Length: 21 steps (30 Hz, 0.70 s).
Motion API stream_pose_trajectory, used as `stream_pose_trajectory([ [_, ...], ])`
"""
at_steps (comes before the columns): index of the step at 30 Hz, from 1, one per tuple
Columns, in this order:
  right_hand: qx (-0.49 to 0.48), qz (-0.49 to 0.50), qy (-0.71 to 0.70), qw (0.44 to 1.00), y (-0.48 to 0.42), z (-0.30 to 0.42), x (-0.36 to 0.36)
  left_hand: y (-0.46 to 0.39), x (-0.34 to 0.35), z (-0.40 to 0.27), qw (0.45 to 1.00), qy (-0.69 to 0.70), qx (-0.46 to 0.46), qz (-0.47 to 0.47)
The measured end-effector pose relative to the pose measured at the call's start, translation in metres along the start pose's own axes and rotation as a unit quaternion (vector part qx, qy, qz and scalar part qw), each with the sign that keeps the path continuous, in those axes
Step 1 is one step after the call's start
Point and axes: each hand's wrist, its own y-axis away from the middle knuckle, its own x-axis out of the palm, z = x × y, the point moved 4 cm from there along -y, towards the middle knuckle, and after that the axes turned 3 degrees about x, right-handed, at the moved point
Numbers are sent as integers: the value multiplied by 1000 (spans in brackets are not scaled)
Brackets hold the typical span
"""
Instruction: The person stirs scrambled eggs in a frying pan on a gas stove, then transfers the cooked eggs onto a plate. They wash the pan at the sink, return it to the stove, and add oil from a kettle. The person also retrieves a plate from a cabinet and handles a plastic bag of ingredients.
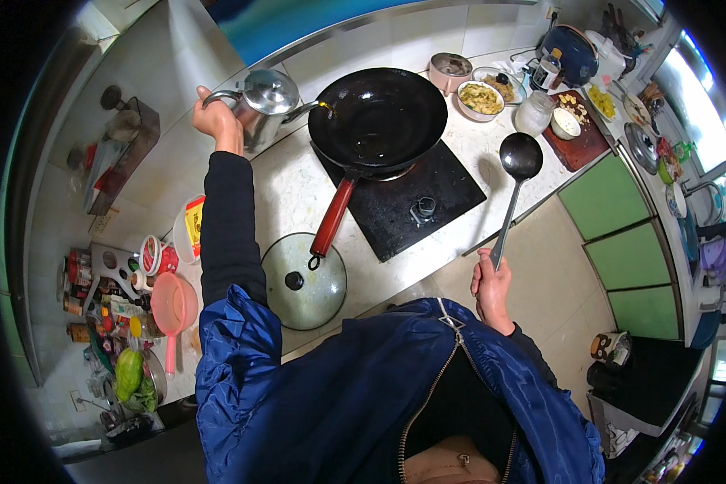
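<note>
My left hand (219,123) grips the handle of a stainless steel oil pot (266,100). The pot's spout reaches over the left rim of a black wok (380,115), and yellow oil shows at the spout's tip and on the wok wall beneath it. The wok sits on a black gas hob (438,199), with its red handle (334,218) pointing toward me. In my right hand (492,290) is the handle of a dark metal ladle (521,158), held bowl up near the counter's front edge, apart from the wok.
A glass lid (305,296) lies below the wok handle. Right of the wok stand a pink pot (449,71), a bowl of shredded food (480,100), a glass jar (533,114) and a cutting board (575,142) with chopped garlic. A pink strainer (173,302) and several condiment containers crowd the left.
</note>
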Motion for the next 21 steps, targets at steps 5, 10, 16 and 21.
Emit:
stream_pose_trajectory([
  [5,6,7,11,1000,-2,0,-1,-1,6,1,1000,-12,17,13],
  [10,8,1,12,1000,-3,1,-3,5,12,-2,1000,-8,14,7],
  [16,8,-3,11,1000,-2,3,-5,12,19,-8,1000,2,9,9],
  [21,6,-1,11,1000,-3,2,-9,11,21,-7,1000,3,8,13],
])
